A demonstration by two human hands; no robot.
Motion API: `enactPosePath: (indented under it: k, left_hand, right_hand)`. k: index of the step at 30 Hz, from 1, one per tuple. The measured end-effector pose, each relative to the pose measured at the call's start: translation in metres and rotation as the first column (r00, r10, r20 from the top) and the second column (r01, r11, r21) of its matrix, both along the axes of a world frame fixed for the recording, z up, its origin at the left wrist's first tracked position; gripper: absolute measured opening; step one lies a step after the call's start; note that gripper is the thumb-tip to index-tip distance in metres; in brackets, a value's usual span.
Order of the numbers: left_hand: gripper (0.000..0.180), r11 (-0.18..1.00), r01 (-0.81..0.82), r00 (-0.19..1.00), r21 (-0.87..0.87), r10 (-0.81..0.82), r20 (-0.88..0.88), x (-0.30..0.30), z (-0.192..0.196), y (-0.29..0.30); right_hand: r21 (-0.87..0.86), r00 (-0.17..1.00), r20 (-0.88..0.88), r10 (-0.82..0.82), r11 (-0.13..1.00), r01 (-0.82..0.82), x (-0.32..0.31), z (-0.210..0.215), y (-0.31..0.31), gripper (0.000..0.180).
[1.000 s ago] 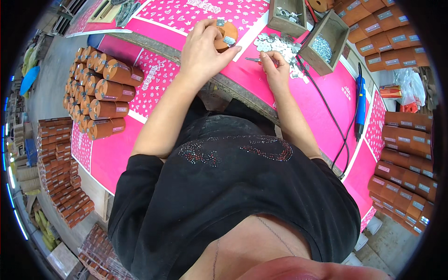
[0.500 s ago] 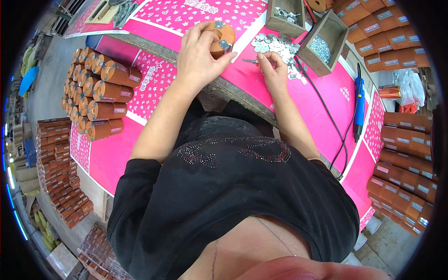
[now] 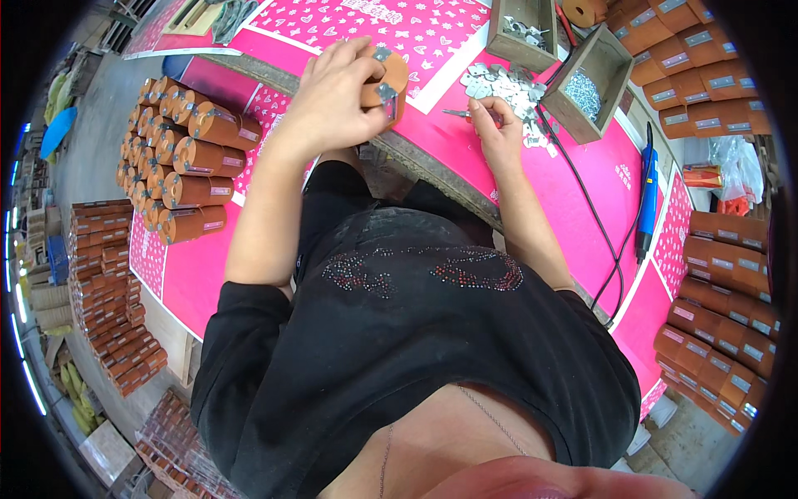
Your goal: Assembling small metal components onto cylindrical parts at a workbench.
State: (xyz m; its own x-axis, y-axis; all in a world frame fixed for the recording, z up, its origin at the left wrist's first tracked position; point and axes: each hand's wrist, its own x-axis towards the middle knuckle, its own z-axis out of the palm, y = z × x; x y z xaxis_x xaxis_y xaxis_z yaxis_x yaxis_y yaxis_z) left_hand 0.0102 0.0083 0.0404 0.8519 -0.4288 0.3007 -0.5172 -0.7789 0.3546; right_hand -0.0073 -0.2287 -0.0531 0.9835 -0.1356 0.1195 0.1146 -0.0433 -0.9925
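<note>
My left hand (image 3: pixel 337 96) is closed round an orange-brown cylinder (image 3: pixel 397 76) at the table's near edge. Small metal plates sit on the cylinder's end face, and my fingers hide part of it. Farther right, my right hand (image 3: pixel 497 133) pinches a small pointed hand tool (image 3: pixel 456 112). Its grey tip points left toward the cylinder, and a bit of red shows by my fingers; its exact kind is not clear. Just beyond that hand lies a pile of small silvery metal plates (image 3: pixel 507 87).
Wooden boxes hold metal pieces (image 3: pixel 524 35) and small screws (image 3: pixel 582 93). A blue power screwdriver (image 3: pixel 647 195) with a black cable lies at right. Brown cylinders (image 3: pixel 195 154) are stacked at left; more stacks (image 3: pixel 719 312) stand at right. Pink patterned sheeting (image 3: pixel 565 200) covers the table.
My left hand and the cylinder have shifted left and toward me. My right hand still holds the pointed tool, a little farther right. The whole view has moved slightly.
</note>
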Motion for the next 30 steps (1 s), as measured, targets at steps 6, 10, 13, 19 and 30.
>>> enactPosePath:
  k: [6,10,13,19,30]
  left_hand:
    - [0.039,0.948,-0.145,0.976,-0.283,0.183,0.114,-0.005,-0.02,-0.02]
    - [0.033,0.915,-0.083,0.993,-0.394,0.111,0.048,-0.004,-0.021,-0.012]
    - [0.033,0.911,-0.04,0.998,-0.41,0.059,0.033,-0.004,-0.021,-0.008]
    - [0.03,0.909,-0.001,0.999,-0.416,0.019,0.039,-0.004,-0.019,-0.004]
    - [0.024,0.887,0.092,0.991,-0.453,-0.127,-0.049,0.003,-0.018,0.008]
  right_hand:
    - [0.007,1.0,-0.01,0.011,1.0,-0.011,0.0,-0.002,-0.001,0.014]
    - [-0.014,1.0,0.004,-0.005,1.0,0.005,-0.001,0.0,-0.001,0.013]
    - [-0.02,1.0,0.002,-0.006,1.0,0.006,-0.001,0.001,-0.001,0.013]
    - [0.002,1.0,-0.015,-0.003,1.0,0.003,0.0,0.001,0.0,0.013]
    - [-0.023,1.0,0.011,0.001,1.0,-0.001,0.0,-0.003,0.0,0.013]
